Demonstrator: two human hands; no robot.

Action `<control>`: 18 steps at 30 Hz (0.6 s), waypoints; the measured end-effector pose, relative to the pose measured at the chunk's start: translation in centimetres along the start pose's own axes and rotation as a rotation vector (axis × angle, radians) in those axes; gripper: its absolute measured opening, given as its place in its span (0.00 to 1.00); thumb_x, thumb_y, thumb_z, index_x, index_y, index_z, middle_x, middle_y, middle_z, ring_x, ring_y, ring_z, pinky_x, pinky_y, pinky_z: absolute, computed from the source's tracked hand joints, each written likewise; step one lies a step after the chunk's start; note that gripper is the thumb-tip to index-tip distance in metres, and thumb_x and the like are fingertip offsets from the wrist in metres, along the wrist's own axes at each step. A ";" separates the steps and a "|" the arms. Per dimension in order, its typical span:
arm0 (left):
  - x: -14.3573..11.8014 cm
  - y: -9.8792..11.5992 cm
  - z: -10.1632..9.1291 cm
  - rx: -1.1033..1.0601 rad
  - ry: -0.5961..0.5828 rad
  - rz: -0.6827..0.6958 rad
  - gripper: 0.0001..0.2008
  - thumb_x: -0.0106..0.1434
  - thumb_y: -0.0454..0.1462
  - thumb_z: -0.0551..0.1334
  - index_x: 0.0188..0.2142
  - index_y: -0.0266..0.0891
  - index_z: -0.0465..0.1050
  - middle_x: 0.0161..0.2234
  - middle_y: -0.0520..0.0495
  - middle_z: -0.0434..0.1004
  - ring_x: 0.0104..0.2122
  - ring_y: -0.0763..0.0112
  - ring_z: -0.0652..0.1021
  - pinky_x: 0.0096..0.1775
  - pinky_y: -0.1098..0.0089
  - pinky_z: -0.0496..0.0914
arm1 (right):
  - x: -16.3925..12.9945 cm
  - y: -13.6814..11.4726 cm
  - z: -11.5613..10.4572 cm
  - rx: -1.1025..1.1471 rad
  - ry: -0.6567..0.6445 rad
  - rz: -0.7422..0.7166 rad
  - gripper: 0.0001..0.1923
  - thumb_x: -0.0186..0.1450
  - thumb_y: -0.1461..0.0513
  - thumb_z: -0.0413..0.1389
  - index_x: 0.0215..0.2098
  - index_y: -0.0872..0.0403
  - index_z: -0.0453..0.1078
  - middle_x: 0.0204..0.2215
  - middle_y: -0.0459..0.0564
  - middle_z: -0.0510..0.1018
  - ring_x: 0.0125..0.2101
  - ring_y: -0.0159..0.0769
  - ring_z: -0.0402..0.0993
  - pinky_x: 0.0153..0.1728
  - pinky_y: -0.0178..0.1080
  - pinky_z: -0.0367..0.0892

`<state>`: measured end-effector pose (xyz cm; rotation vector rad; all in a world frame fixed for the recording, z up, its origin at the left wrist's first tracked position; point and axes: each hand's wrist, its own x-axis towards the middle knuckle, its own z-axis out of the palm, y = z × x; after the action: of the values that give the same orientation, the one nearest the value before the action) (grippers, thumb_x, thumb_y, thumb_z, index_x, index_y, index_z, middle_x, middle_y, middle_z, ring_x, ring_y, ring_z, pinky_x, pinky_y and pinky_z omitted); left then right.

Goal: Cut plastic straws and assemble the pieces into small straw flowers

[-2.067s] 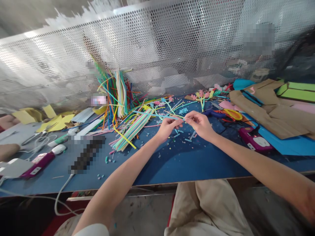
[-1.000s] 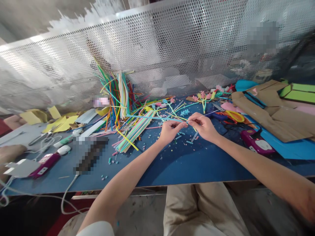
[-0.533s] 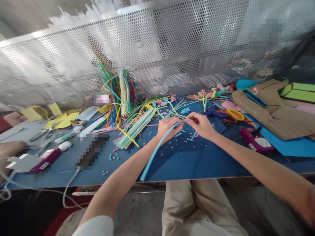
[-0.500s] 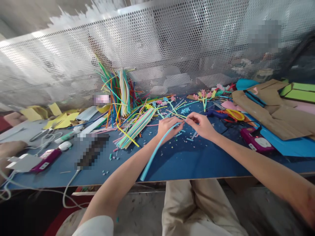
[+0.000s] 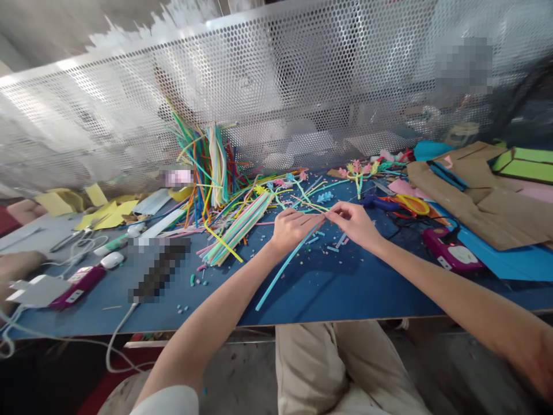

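Seemingly mid-table, both hands meet above the blue table (image 5: 328, 288). From the head view, the left hand (image 5: 290, 228) pinches the top end of a light-blue straw (image 5: 285, 267), its grip clenched on it; the straw's long axis runs from the fingertips down and leftward toward the table's near edge, its free end hanging close to that edge. The right hand (image 5: 355, 222) touches the same top end from the right, fingers pinched on something thin that I cannot make out. Both hands sit equally close to the straw's upper end. Behind them, toward the far edge, lies a straw pile (image 5: 233, 222); scissors (image 5: 408, 202) rest toward the right edge.
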<state>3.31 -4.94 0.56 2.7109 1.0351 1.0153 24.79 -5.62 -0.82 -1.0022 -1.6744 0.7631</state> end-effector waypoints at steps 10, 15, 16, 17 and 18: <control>0.1 -0.3 1.0 -0.205 0.072 -0.124 0.12 0.65 0.47 0.64 0.42 0.47 0.83 0.39 0.46 0.85 0.38 0.63 0.83 0.44 0.66 0.71 | -0.3 -0.8 -0.9 -0.169 -0.052 -0.231 0.13 0.70 0.53 0.55 0.35 0.50 0.75 0.33 0.50 0.80 0.31 0.39 0.74 0.32 0.42 0.67; 0.7 0.6 -0.4 -0.440 -0.075 -0.204 0.13 0.63 0.48 0.66 0.36 0.42 0.83 0.33 0.45 0.84 0.29 0.67 0.80 0.35 0.69 0.71 | 0.1 -1.6 -2.4 -0.263 -0.220 -0.418 0.08 0.70 0.56 0.55 0.36 0.49 0.75 0.33 0.49 0.79 0.36 0.41 0.72 0.40 0.45 0.67; 0.8 0.7 -0.7 -0.524 -0.129 -0.235 0.14 0.63 0.48 0.66 0.35 0.40 0.83 0.32 0.44 0.84 0.28 0.69 0.79 0.33 0.70 0.70 | 0.2 -1.8 -2.6 -0.250 -0.249 -0.439 0.08 0.70 0.57 0.55 0.36 0.48 0.75 0.33 0.49 0.79 0.36 0.40 0.72 0.40 0.45 0.67; 0.9 0.8 -1.0 -0.620 -0.185 -0.276 0.14 0.62 0.48 0.66 0.35 0.39 0.83 0.31 0.44 0.84 0.26 0.70 0.78 0.30 0.70 0.69 | 0.2 -2.0 -2.7 -0.230 -0.274 -0.460 0.07 0.70 0.57 0.56 0.36 0.48 0.75 0.33 0.48 0.79 0.36 0.40 0.72 0.41 0.46 0.67; 1.0 0.8 -1.2 -0.718 -0.245 -0.316 0.14 0.62 0.47 0.67 0.35 0.38 0.82 0.30 0.44 0.83 0.25 0.71 0.77 0.28 0.71 0.67 | 0.1 -2.2 -2.8 -0.208 -0.295 -0.482 0.07 0.70 0.57 0.56 0.36 0.48 0.75 0.33 0.48 0.79 0.36 0.40 0.72 0.42 0.46 0.67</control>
<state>3.54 -5.12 2.27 1.9564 0.8107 0.7732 26.85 -6.42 1.94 -0.5967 -2.1768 0.4337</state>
